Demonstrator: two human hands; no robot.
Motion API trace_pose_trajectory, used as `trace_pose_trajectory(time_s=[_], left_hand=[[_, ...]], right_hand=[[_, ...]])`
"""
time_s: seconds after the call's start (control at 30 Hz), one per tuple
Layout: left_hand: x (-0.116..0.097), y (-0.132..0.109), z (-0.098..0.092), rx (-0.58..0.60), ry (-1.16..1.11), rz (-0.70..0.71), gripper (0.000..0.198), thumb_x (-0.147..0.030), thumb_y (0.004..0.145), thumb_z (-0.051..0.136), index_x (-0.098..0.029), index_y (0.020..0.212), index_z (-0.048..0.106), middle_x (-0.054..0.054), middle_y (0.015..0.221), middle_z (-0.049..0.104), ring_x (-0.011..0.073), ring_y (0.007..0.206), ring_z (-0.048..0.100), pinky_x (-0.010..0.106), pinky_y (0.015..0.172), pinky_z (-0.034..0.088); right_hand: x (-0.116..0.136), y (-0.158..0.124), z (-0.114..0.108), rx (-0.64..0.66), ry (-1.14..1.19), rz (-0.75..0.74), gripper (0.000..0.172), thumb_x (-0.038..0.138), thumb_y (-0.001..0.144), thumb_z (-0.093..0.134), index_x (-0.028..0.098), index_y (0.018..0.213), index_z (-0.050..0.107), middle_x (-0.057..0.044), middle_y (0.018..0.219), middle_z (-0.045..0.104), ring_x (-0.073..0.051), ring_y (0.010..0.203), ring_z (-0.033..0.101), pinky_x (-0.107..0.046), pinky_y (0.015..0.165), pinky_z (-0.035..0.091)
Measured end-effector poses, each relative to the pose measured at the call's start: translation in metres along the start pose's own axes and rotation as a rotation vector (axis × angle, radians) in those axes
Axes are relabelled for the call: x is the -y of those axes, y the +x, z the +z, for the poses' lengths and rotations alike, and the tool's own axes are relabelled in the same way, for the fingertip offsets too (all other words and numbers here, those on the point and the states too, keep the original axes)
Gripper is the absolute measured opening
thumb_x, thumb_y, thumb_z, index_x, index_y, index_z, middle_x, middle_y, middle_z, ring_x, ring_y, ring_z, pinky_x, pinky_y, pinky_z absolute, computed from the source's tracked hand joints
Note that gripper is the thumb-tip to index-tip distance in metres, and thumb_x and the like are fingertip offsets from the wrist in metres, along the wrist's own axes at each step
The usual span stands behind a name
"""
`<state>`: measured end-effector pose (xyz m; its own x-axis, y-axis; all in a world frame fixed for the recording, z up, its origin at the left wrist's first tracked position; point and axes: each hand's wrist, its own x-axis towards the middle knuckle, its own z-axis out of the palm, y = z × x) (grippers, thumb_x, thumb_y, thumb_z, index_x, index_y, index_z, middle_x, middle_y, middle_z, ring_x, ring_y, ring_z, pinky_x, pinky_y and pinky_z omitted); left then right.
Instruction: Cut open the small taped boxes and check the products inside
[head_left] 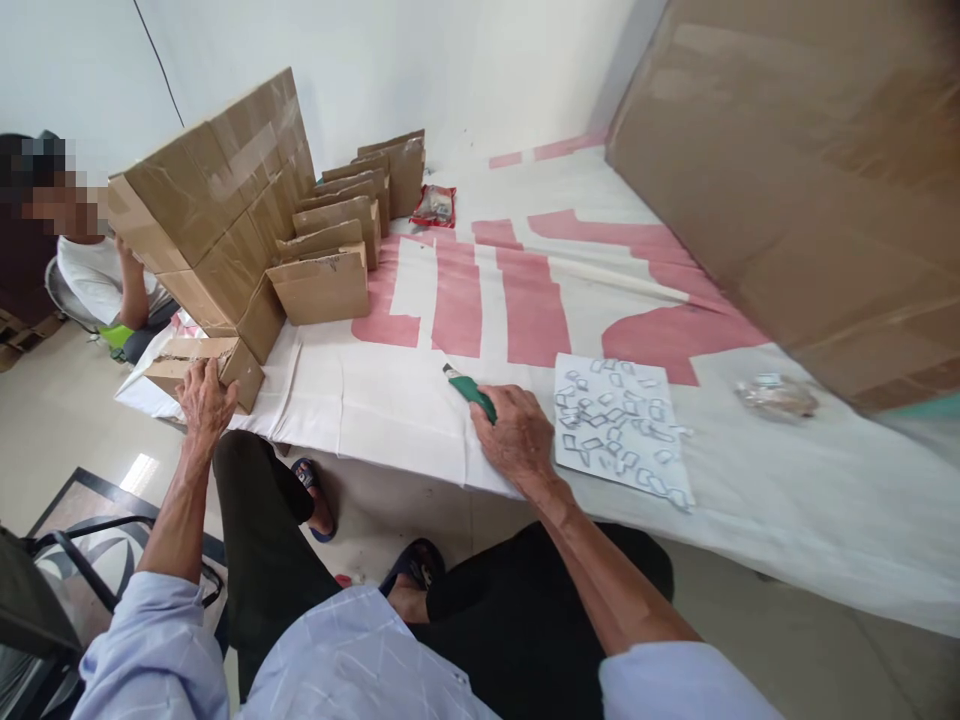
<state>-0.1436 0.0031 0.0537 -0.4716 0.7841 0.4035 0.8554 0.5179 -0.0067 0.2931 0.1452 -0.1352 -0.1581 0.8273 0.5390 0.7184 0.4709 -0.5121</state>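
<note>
My left hand (206, 402) rests on a small cardboard box (180, 362) at the table's left end, its bent fingers gripping the top and near edge. In my right hand (517, 437) is a green utility knife (471, 390), held just above or on the white cloth near the front edge, its tip pointing away and to the left. To the right of that hand lies a white sheet (564, 372) scattered with several small, dark-outlined pieces. My right palm and the knife's rear end are hidden by my fingers.
Stacked cardboard boxes (247, 220) rise behind my left hand, beside a row of open cartons (319, 288). A red packet (435, 206) lies beyond. At right are a clear plastic packet (776, 396) and a large carton (795, 180). A seated person (90, 265) is at far left.
</note>
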Motion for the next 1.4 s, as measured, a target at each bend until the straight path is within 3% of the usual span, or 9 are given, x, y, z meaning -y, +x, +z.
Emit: trace_pose_trajectory(time_s=[0.3,0.4,0.5,0.57,0.67,0.83,1.07,1.2,1.4], left_hand=[[-0.067,-0.058,-0.006,-0.049,-0.210,0.240,0.062,-0.044,0.095,0.072,-0.018,0.150,0.062,0.025,0.161,0.059,0.0458,0.147,0.054,0.061,0.119,0.043],[-0.060,-0.050,-0.009,-0.211,-0.364,0.173,0.064,-0.051,0.094,0.075,-0.019,0.148,0.064,0.022,0.163,0.057,0.0427,0.152,0.051,0.060,0.125,0.039],[-0.030,-0.020,-0.005,-0.309,-0.580,-0.110,0.062,-0.048,0.093,0.073,-0.014,0.144,0.066,0.023,0.160,0.057,0.0388,0.156,0.045,0.054,0.132,0.032],[-0.011,-0.001,0.002,-0.211,-0.746,-0.282,0.063,-0.047,0.089,0.075,-0.012,0.140,0.067,0.023,0.154,0.061,0.0385,0.152,0.050,0.052,0.131,0.035],[0.001,0.008,0.012,-0.089,-0.873,-0.354,0.067,-0.056,0.085,0.074,-0.012,0.134,0.069,0.020,0.137,0.071,0.0382,0.134,0.063,0.051,0.119,0.048],[-0.020,-0.023,0.025,0.051,-1.018,-0.266,0.077,-0.075,0.078,0.076,-0.015,0.126,0.074,0.012,0.112,0.078,0.0334,0.109,0.072,0.045,0.100,0.059],[-0.059,-0.048,0.043,0.463,-1.295,0.111,0.104,-0.068,0.049,0.101,-0.023,0.136,0.064,0.019,0.151,0.065,0.0445,0.146,0.059,0.052,0.112,0.057],[-0.075,-0.041,0.047,0.522,-1.306,0.121,0.113,-0.066,0.048,0.102,-0.023,0.144,0.059,0.020,0.143,0.068,0.0436,0.137,0.064,0.058,0.111,0.058],[-0.093,-0.042,0.046,0.596,-1.342,0.196,0.116,-0.066,0.049,0.101,-0.024,0.147,0.055,0.018,0.139,0.069,0.0403,0.131,0.069,0.054,0.109,0.059]], right_hand=[[-0.004,-0.002,0.002,0.017,-0.003,-0.012,0.026,0.028,0.099,0.056,0.019,0.117,0.073,-0.016,0.111,0.074,-0.034,0.105,0.062,-0.046,0.094,0.052],[-0.003,-0.002,-0.001,0.026,-0.007,-0.012,0.027,0.029,0.099,0.056,0.019,0.117,0.074,-0.016,0.111,0.075,-0.034,0.106,0.062,-0.046,0.094,0.052],[-0.002,-0.001,-0.002,0.035,-0.002,-0.010,0.027,0.028,0.099,0.056,0.020,0.118,0.074,-0.017,0.111,0.074,-0.035,0.106,0.062,-0.047,0.094,0.052],[-0.001,-0.001,-0.003,0.039,0.003,-0.009,0.027,0.028,0.099,0.056,0.020,0.118,0.073,-0.017,0.112,0.074,-0.035,0.107,0.062,-0.047,0.094,0.052],[0.000,-0.001,-0.002,0.040,0.010,0.000,0.027,0.027,0.098,0.057,0.020,0.119,0.073,-0.017,0.112,0.073,-0.035,0.108,0.061,-0.047,0.095,0.052],[0.000,-0.001,-0.001,0.037,0.013,0.007,0.027,0.027,0.099,0.056,0.020,0.119,0.072,-0.016,0.111,0.072,-0.034,0.108,0.061,-0.047,0.095,0.052],[0.001,0.001,-0.002,0.041,-0.004,0.006,0.029,0.027,0.099,0.052,0.019,0.119,0.072,-0.016,0.111,0.072,-0.033,0.106,0.061,-0.045,0.093,0.051],[0.003,0.001,-0.004,0.045,0.009,0.007,0.027,0.029,0.102,0.051,0.020,0.118,0.071,-0.015,0.113,0.072,-0.031,0.107,0.060,-0.044,0.095,0.051],[0.006,0.002,-0.006,0.057,0.000,-0.011,0.026,0.026,0.099,0.052,0.019,0.116,0.070,-0.016,0.112,0.073,-0.032,0.109,0.060,-0.046,0.098,0.052]])
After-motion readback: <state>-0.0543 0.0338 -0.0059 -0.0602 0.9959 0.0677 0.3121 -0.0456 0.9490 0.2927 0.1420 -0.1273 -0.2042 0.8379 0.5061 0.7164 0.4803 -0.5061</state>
